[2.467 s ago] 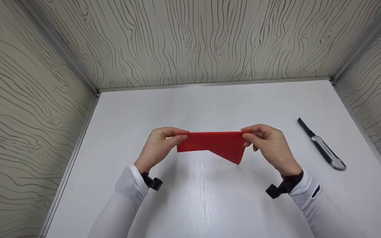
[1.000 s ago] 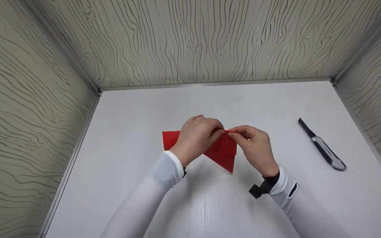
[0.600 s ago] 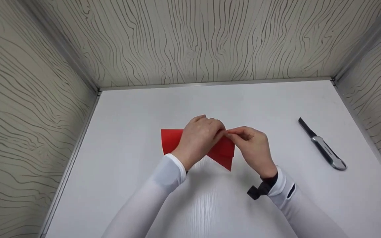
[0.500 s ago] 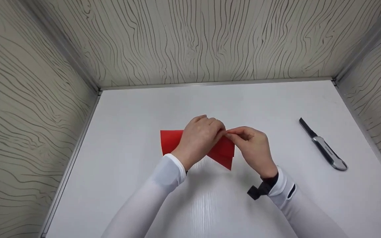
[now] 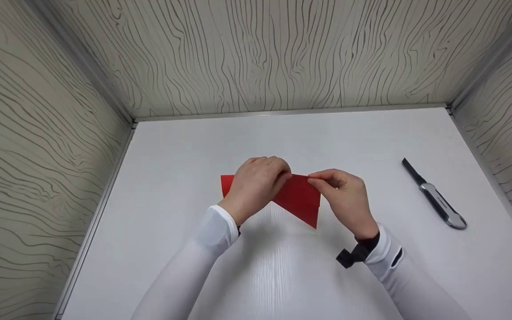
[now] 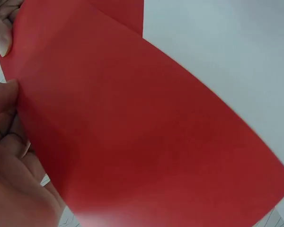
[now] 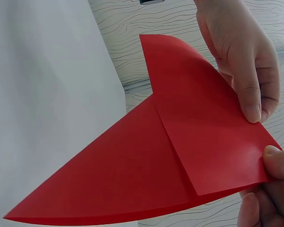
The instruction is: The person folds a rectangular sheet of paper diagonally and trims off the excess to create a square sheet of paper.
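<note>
A folded sheet of red paper (image 5: 298, 195) is held up between the two hands, over the white table. My left hand (image 5: 256, 180) pinches its top edge near the middle, thumb on the near side, and covers part of the paper's left portion. At the top right corner, my right hand (image 5: 345, 191) pinches the same edge between thumb and fingers. One flap slants down to a point at lower right. In the right wrist view the red paper (image 7: 109, 170) shows overlapping layers and a long pointed end. Red paper (image 6: 132, 118) fills most of the left wrist view.
A utility knife (image 5: 440, 204) with its black blade out lies on the right side of the white table (image 5: 171, 151). Wood-grain patterned panels (image 5: 256, 58) stand at the back and both sides.
My left hand first crossed from the paper's left end toward my right hand. In the last half second it has slid back left along the top edge, while my right hand kept pinching the corner.
</note>
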`<state>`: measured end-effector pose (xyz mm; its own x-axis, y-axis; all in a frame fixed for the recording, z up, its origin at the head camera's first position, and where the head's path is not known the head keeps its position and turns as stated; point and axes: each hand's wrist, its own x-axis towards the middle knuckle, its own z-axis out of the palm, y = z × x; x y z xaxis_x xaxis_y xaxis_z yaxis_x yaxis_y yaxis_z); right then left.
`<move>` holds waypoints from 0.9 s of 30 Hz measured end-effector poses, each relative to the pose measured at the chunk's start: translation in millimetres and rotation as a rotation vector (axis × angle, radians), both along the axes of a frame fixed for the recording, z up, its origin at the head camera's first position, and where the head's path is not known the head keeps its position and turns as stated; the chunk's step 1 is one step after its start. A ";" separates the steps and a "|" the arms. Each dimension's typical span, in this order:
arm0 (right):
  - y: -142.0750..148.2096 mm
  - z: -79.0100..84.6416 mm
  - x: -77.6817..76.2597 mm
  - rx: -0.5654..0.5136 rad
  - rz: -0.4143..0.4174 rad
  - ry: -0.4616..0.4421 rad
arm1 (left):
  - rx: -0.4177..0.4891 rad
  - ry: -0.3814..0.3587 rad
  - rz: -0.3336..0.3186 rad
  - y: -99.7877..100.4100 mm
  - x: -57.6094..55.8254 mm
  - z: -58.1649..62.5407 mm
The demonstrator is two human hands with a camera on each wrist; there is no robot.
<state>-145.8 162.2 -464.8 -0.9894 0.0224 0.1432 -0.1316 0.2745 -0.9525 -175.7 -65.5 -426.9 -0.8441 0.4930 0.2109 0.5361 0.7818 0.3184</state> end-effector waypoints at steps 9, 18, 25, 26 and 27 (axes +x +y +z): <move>0.3 -1.2 2.4 0.030 0.014 0.021 | -0.005 -0.065 -0.038 -1.9 -1.5 -0.5; 0.0 0.8 5.3 0.049 0.017 0.027 | 0.006 -0.125 -0.094 -8.9 -1.2 0.4; 0.6 0.7 7.3 0.050 0.019 0.031 | -0.014 -0.130 -0.116 -12.9 -2.2 0.6; 0.9 0.6 7.2 0.051 0.018 0.038 | -0.016 -0.134 -0.113 -13.5 -2.7 0.7; 1.1 0.7 7.1 0.052 0.018 0.043 | -0.016 -0.143 -0.110 -14.0 -3.0 0.8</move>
<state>-138.7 163.4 -464.1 -0.9824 -0.0036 0.1865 -0.1778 0.3208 -0.9303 -178.7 -79.5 -426.1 -0.8059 0.5861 0.0837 0.5686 0.7268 0.3854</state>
